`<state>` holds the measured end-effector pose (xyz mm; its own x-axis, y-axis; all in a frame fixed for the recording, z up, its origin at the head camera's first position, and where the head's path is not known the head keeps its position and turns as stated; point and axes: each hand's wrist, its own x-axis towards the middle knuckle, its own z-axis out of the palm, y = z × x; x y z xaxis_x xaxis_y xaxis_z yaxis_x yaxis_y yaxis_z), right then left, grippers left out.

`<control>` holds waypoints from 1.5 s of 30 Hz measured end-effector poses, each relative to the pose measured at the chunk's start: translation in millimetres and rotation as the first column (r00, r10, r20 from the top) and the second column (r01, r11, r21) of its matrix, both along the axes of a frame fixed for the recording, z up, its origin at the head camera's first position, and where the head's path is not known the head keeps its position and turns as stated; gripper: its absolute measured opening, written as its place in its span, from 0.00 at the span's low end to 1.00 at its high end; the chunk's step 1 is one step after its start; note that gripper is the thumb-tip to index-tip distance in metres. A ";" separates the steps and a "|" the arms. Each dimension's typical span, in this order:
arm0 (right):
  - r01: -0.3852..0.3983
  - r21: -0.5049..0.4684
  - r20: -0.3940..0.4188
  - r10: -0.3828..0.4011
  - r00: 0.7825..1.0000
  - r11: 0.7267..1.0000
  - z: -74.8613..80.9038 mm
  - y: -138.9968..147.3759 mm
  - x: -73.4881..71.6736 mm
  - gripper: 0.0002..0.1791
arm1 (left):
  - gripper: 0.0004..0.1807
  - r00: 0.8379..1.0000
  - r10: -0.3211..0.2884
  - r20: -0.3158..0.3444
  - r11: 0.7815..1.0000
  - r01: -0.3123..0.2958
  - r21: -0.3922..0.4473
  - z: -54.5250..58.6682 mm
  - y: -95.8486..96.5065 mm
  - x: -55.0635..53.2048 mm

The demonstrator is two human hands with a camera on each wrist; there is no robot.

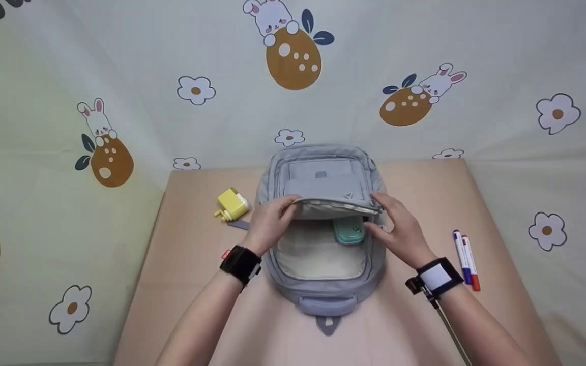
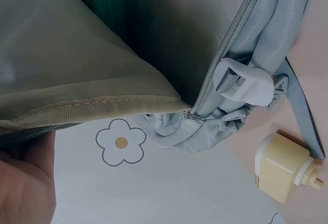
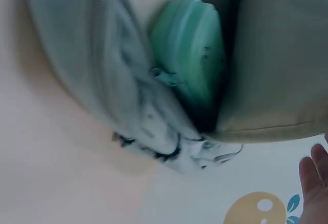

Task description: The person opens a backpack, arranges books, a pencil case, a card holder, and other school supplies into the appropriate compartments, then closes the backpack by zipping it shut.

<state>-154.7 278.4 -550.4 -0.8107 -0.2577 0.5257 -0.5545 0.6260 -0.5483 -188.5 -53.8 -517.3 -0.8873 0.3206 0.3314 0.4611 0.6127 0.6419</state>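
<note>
A grey-blue backpack lies on the table with its main compartment unzipped. My left hand pinches the edge of the raised front flap, thumb on the lining side in the left wrist view. At the flap's right corner is my right hand, its thumb and fingers spread apart. In the right wrist view the visible fingers are fairly straight beside the flap's edge and grip nothing. A teal zippered pencil case sits inside the compartment on the right, partly covered by the flap.
Left of the backpack lies a yellow box-shaped item with a crank-like knob, near a grey strap. Blue and red markers lie to the right. A bunny-print sheet rises behind the table.
</note>
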 end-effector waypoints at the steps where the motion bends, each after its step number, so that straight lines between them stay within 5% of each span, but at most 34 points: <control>1: -0.021 -0.001 0.016 0.021 1.000 1.000 2.2 -2.0 -2.9 0.36 | 0.12 1.000 -0.001 0.000 1.000 0.001 -0.004 -0.3 -0.3 0.0; 13: 0.088 -0.084 0.210 -0.069 0.975 0.993 4.2 -13.5 -14.4 0.17 | 0.14 0.990 -0.088 0.106 0.996 0.087 0.011 -2.3 -7.8 -0.5; 19: 0.143 -0.079 0.225 -0.122 0.967 0.987 5.8 -15.8 -15.3 0.15 | 0.26 0.976 -0.123 0.181 0.992 0.118 0.040 -11.0 -26.3 -2.5; 24: 0.155 -0.086 0.235 -0.131 0.963 0.984 5.4 -15.5 -15.6 0.15 | 0.27 0.984 -0.003 0.177 0.998 -0.007 0.060 -27.8 -52.1 -9.2; 28: 0.156 -0.091 0.230 -0.132 0.964 0.984 5.0 -17.0 -15.7 0.15 | 0.25 0.979 0.137 0.151 0.990 -0.130 -0.055 -46.7 -73.3 -21.0; 31: 0.153 -0.095 0.230 -0.128 0.965 0.984 5.2 -19.2 -15.5 0.15 | 0.27 0.971 0.193 0.137 0.954 -0.154 -0.256 -66.0 -88.9 -30.5; 34: 0.152 -0.101 0.246 -0.123 0.961 0.983 4.6 -20.9 -15.5 0.15 | 0.30 0.964 0.224 0.146 0.887 -0.140 -0.441 -85.3 -101.6 -36.9; 37: 0.144 -0.107 0.256 -0.113 0.960 0.984 4.2 -22.4 -15.5 0.14 | 0.33 0.952 0.255 0.171 0.836 -0.128 -0.534 -98.2 -109.9 -39.3; 41: 0.137 -0.105 0.246 -0.108 0.963 0.985 4.0 -22.6 -15.7 0.14 | 0.33 0.943 0.269 0.194 0.816 -0.116 -0.566 -108.6 -113.0 -39.9; 45: 0.151 -0.103 0.249 -0.122 0.961 0.983 3.9 -19.6 -15.2 0.14 | 0.32 0.953 0.254 0.167 0.800 -0.110 -0.589 -115.0 -109.2 -39.6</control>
<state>-170.0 258.8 -546.4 -0.9400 -0.0830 0.3308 -0.3108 0.6080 -0.7306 -228.1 -163.0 -632.3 -0.9745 0.2115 -0.0751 0.1903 0.9560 0.2232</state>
